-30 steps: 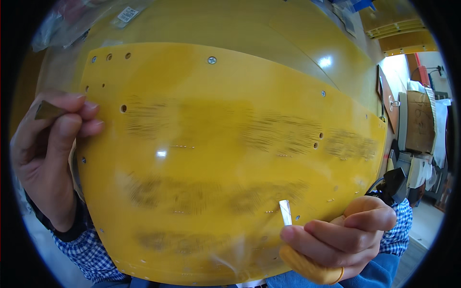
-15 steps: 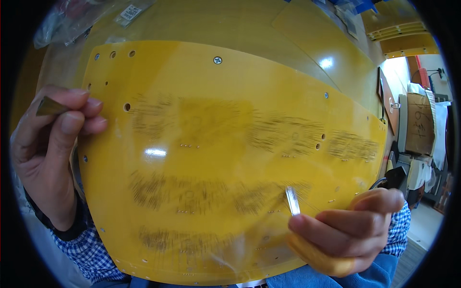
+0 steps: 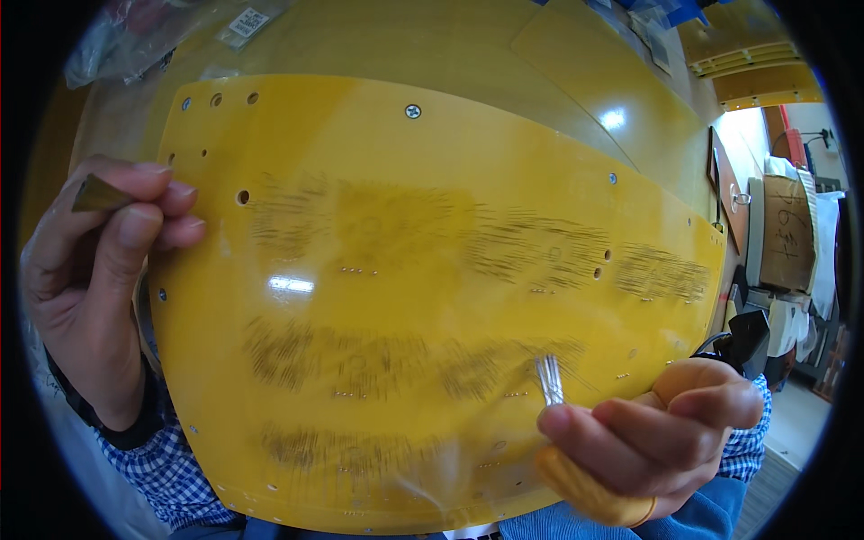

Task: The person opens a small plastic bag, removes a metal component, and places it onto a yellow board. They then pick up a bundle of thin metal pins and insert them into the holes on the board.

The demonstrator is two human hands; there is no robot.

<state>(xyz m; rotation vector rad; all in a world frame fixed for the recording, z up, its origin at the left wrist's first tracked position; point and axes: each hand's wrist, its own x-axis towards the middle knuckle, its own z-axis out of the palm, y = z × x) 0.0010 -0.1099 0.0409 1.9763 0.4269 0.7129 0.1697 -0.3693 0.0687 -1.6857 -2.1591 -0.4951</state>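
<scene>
A large yellow board (image 3: 432,297) with small holes, screws and dark scuffed streaks fills the middle of the view. My left hand (image 3: 94,270) is at its left edge, fingers pinched on a small flat brownish piece (image 3: 97,194). My right hand (image 3: 652,436) is at the board's lower right, gripping a tool with a yellow handle (image 3: 585,490). The tool's short metal tip (image 3: 549,380) points up and rests against the board's surface near a dark streak.
Behind the board lies a larger yellow surface (image 3: 504,63) with clear plastic bags (image 3: 144,36) at the upper left. Yellow ridged parts (image 3: 747,63) sit at the upper right. At the right edge stand a cardboard box (image 3: 787,234) and a black object (image 3: 747,342).
My right hand has shifted slightly rightward and down, and the tool's metal tip moved with it across the board. My left hand keeps its pinch at the left edge.
</scene>
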